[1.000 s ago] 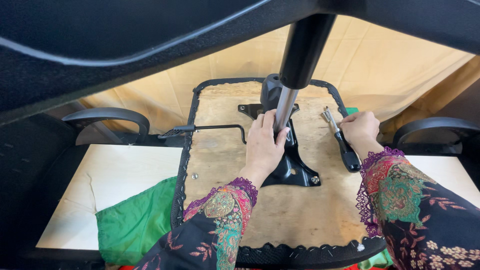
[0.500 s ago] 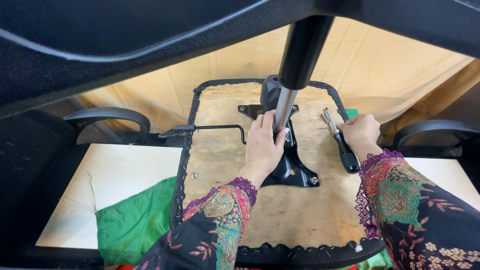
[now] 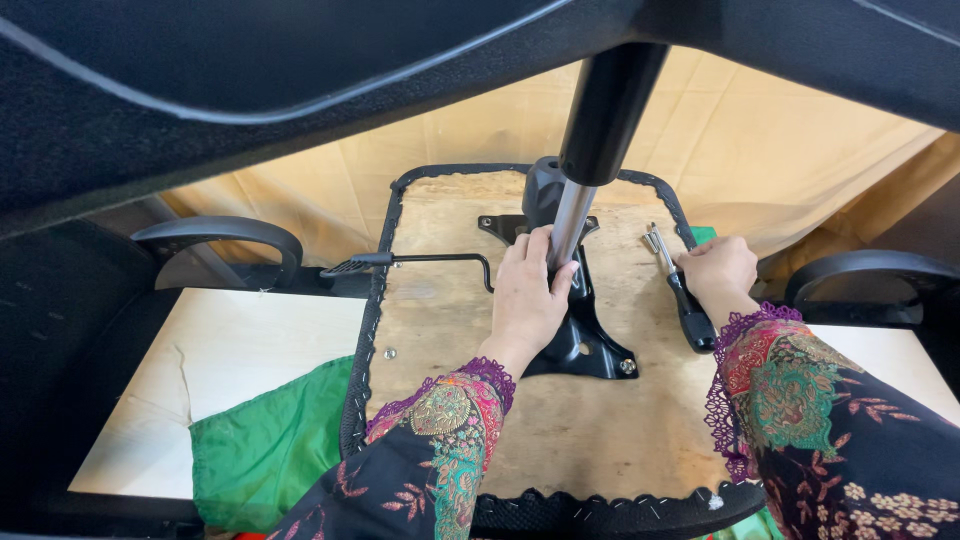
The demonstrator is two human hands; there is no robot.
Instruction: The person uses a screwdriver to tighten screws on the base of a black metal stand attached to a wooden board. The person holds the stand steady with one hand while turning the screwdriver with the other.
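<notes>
Cloth (image 3: 265, 455), green, lies on the pale table (image 3: 250, 340) at far left, beside a black armrest (image 3: 215, 235). Next comes the upturned seat (image 3: 560, 440), plywood underside up, with a lever (image 3: 410, 262) reaching left from its black plate (image 3: 585, 340). The left hand (image 3: 525, 300) rests on that plate, fingers curled around the steel cylinder (image 3: 568, 222). The right hand (image 3: 718, 272) grips a black-handled screwdriver (image 3: 680, 290) lying on the wood. Another armrest (image 3: 870, 270) sits far right.

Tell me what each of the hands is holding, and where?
Left hand grips the silver gas-lift rod near its base; right hand rests on the black-handled screwdriver, around its handle's top.
</notes>
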